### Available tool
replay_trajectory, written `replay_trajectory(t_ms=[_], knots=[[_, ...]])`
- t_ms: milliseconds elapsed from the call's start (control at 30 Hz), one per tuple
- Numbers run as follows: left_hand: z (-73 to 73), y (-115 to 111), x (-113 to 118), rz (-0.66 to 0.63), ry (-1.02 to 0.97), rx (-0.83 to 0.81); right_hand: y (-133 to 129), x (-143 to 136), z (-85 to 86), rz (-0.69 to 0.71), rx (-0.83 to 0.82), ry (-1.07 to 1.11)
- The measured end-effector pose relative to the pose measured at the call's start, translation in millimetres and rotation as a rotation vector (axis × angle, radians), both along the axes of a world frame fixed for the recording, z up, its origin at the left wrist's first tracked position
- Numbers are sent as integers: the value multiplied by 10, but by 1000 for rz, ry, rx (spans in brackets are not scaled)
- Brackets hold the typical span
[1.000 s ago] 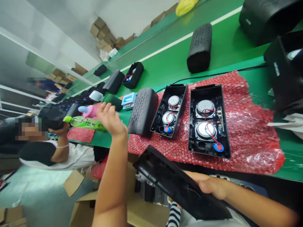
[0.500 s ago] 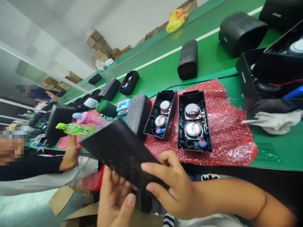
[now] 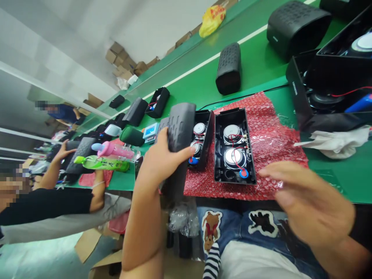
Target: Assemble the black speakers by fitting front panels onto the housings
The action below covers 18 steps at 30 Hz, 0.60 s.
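My left hand (image 3: 155,161) grips a black speaker cover (image 3: 181,130) with a textured face, held tilted at the table's near edge. It partly hides an open speaker case (image 3: 200,133) behind it. Right of that, a second open speaker case (image 3: 232,145) lies face up on red bubble wrap (image 3: 273,143), showing two round drivers, red wires and a blue round part. My right hand (image 3: 314,205) is off to the right above the near edge, blurred, with fingers and thumb apart and nothing visible in it.
More black speakers (image 3: 229,69) stand along the green bench (image 3: 186,93). A white cloth (image 3: 338,143) and a large open case (image 3: 316,93) are at right. Bottles (image 3: 104,162) lie at left, where a co-worker's hand (image 3: 62,151) touches another speaker.
The black cover, formerly in both hands, has swung upright and rightward in my left hand. My right hand has let go and moved right. The view has shifted slightly.
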<state>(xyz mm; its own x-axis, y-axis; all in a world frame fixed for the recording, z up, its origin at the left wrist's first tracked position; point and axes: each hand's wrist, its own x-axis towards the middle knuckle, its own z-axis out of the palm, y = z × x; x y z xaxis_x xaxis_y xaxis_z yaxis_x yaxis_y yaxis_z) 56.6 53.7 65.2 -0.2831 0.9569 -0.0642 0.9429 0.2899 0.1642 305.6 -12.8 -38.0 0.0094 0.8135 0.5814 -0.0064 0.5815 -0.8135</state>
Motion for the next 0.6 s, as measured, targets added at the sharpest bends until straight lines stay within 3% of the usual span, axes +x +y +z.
replay_trajectory(t_ms=[100, 167, 267, 367, 600], knots=[[-95, 496, 167, -27, 132, -69, 154, 173, -202, -336, -40, 132], [-208, 711, 249, -44, 167, -105, 250, 246, -338, -436, -72, 128], [-335, 847, 271, -48, 220, -147, 342, 351, -499, -431, -159, -69], [-379, 840, 229, -46, 254, -170, 362, 427, -571, -413, -194, -275], [-418, 773, 264, -33, 278, -166, 354, 416, -556, -344, -42, -440]])
